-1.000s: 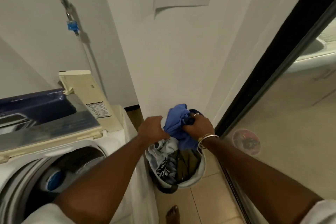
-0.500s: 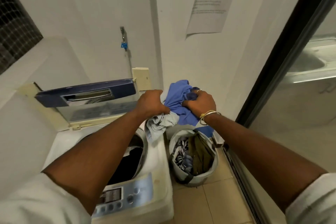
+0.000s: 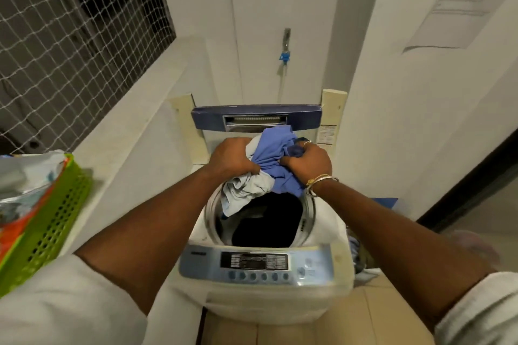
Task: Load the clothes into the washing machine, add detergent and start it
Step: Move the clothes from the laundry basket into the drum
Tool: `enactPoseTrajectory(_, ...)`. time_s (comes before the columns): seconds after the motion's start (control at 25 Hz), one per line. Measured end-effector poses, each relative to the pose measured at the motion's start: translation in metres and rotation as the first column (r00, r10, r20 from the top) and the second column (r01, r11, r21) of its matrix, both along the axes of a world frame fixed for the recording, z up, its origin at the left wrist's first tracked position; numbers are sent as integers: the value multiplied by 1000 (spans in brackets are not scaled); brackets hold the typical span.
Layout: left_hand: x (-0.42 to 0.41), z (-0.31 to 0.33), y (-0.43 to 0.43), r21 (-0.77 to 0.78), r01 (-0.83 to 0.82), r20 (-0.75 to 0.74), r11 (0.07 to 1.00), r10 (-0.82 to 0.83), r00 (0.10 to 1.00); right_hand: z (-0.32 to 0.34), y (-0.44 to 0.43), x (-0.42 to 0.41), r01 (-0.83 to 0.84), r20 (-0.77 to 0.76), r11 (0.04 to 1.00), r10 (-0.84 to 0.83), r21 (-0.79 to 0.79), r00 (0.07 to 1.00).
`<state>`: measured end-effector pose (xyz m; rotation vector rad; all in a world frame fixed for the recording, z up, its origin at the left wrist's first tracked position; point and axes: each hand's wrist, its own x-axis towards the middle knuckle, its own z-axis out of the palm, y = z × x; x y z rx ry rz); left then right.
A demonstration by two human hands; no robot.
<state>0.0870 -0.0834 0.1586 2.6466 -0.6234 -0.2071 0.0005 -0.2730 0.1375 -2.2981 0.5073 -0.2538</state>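
A white top-loading washing machine [image 3: 333, 235] stands in front of me with its blue-edged lid [image 3: 256, 117] folded up at the back. Its drum opening [image 3: 266, 223] is dark, with dark cloth inside. Over the opening I hold a bundle of clothes. My left hand [image 3: 232, 158] grips a pale grey garment [image 3: 244, 193] that hangs down to the drum rim. My right hand [image 3: 307, 162], with bangles at the wrist, grips a blue garment [image 3: 274, 157]. The control panel [image 3: 255, 262] faces me at the front.
A green perforated basket [image 3: 50, 204] with a plastic bag in it sits on a ledge at the left. A netted window is above it. The laundry basket [image 3: 361, 258] peeks out right of the machine. A tap [image 3: 285, 50] is on the back wall.
Both hands lifted the bundle out of the laundry basket on the floor and carried it left, over the machine's drum. My view turned left with them.
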Motion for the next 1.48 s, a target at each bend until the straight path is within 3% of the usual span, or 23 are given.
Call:
enactPoseTrajectory(0.24,35,-108,56,22,14,-115,1000,-12,993,-87,63,21,27,-87,998,-23,48,996)
enactPoseTrajectory(0.36,37,-169,61,-17,14,-173,1000,-16,985,-151,67,36,115,-293,990,-87,79,952)
enactPoseTrajectory(0.56,52,-233,59,51,14,-247,999,-1,969,-229,55,54,40,-533,992,31,120,845)
enactPoseTrajectory(0.76,52,-220,58,62,12,-298,998,7,955,-216,35,54,49,-554,998,-16,44,832)
enactPoseTrajectory(1.0,39,-165,12,-4,31,-240,1000,-31,970,-162,23,34,88,-430,996,-71,20,900)
enactPoseTrajectory(1.28,-23,-128,-110,-127,223,-162,967,-242,957,-121,-56,-35,321,-303,943,-283,83,910)
enactPoseTrajectory(1.48,-66,-134,-234,-190,302,-200,934,-338,920,-128,-158,-81,373,-305,927,-344,41,888)
